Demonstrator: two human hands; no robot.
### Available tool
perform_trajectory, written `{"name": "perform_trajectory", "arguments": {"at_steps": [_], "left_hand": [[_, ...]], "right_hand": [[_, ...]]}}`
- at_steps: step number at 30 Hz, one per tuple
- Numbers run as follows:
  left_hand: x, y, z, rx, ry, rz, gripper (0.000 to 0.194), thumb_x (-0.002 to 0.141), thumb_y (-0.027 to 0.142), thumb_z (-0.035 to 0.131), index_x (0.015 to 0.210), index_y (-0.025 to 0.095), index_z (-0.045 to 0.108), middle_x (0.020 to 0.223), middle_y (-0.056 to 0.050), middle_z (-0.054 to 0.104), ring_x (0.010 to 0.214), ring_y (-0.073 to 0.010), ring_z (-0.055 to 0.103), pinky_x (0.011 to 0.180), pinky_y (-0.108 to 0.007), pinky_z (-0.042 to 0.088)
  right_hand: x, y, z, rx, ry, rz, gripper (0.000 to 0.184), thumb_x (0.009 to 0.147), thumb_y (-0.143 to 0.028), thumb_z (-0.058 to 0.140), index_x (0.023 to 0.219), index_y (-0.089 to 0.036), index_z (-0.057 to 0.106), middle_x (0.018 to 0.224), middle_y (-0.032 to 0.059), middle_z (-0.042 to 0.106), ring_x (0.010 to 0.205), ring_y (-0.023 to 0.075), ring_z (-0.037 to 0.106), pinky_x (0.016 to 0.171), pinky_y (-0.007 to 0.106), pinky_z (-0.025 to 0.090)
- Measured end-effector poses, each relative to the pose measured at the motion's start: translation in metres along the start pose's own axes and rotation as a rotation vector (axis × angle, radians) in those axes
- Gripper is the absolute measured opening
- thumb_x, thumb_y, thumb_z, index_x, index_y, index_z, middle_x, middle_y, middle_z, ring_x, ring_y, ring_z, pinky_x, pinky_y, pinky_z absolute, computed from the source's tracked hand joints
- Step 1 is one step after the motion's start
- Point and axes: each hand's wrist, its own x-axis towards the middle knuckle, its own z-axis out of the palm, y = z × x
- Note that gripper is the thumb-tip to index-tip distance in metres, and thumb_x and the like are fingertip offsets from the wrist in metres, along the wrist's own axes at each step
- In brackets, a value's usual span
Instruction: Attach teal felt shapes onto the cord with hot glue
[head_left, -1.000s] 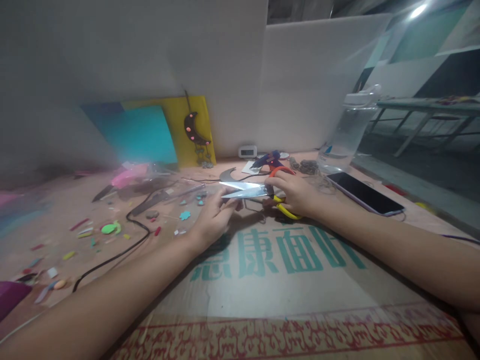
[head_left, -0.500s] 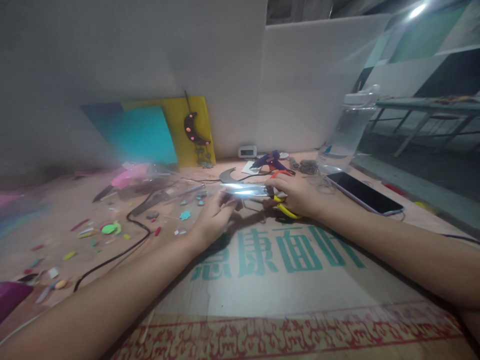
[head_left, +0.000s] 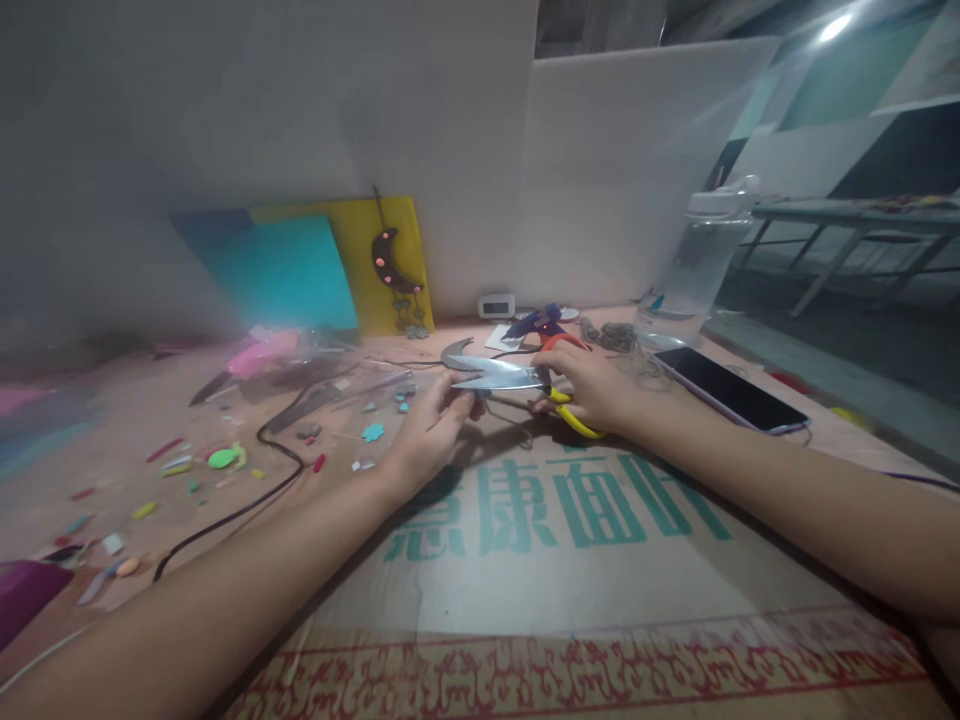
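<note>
My right hand (head_left: pixel 589 385) is wrapped round the scissors (head_left: pixel 501 376), which have silver blades and yellow and orange handles. The blades point left, slightly parted, their tips at the fingers of my left hand (head_left: pixel 431 425). My left thumb and fingers are pinched together on what looks like a thin grey-brown string (head_left: pixel 510 402), just below the blades. Part of this string runs toward my right hand and a loop hangs down; its ends are hidden. Behind the blades lies a grey crescent shape (head_left: pixel 455 354).
A glue gun (head_left: pixel 534 322), a small digital clock (head_left: pixel 496 306) and bundled twine (head_left: pixel 619 336) lie at the back. To the right are a phone (head_left: pixel 731 388) and a clear bottle (head_left: pixel 686 265). A black cord (head_left: pixel 225 517) crosses scattered clay bits at left. A crescent ornament (head_left: pixel 390 262) leans upright.
The scissors' blades have turned slightly and now show parted, with less glare on them. Both hands stay in nearly the same place.
</note>
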Motion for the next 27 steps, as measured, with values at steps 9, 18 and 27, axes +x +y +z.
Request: {"name": "perform_trajectory", "arguments": {"at_steps": [9,18,27], "left_hand": [[-0.0024,0.0020,0.0018,-0.028,0.018,-0.054,0.015,0.094,0.032,0.048,0.097,0.018,0.054,0.083,-0.002,0.061,0.079,-0.0155,0.059,0.073,-0.028,0.047],[-0.0016,0.0068,-0.0002,0.069,0.011,-0.017,0.011,0.094,0.028,0.048,0.091,0.018,0.054,0.081,-0.001,0.062,0.080,-0.0153,0.060,0.077,-0.028,0.046],[-0.0029,0.0043,0.0003,-0.003,-0.010,-0.038,0.015,0.095,0.032,0.048,0.096,0.018,0.054,0.083,-0.002,0.060,0.079,-0.0151,0.059,0.072,-0.027,0.049]], "right_hand": [[0.0017,-0.0042,-0.0037,0.000,-0.070,-0.006,0.045,0.082,-0.042,0.067,0.120,-0.019,0.057,0.100,0.0105,0.060,0.087,0.0238,0.058,0.071,0.033,0.049],[0.0007,-0.0040,-0.0040,-0.030,-0.053,-0.041,0.044,0.082,-0.044,0.066,0.116,-0.018,0.058,0.101,0.0122,0.060,0.087,0.0243,0.058,0.070,0.034,0.049],[0.0001,-0.0033,-0.0027,-0.050,-0.051,-0.054,0.043,0.084,-0.045,0.064,0.116,-0.018,0.057,0.100,0.0117,0.060,0.083,0.0232,0.057,0.068,0.032,0.047]]}}
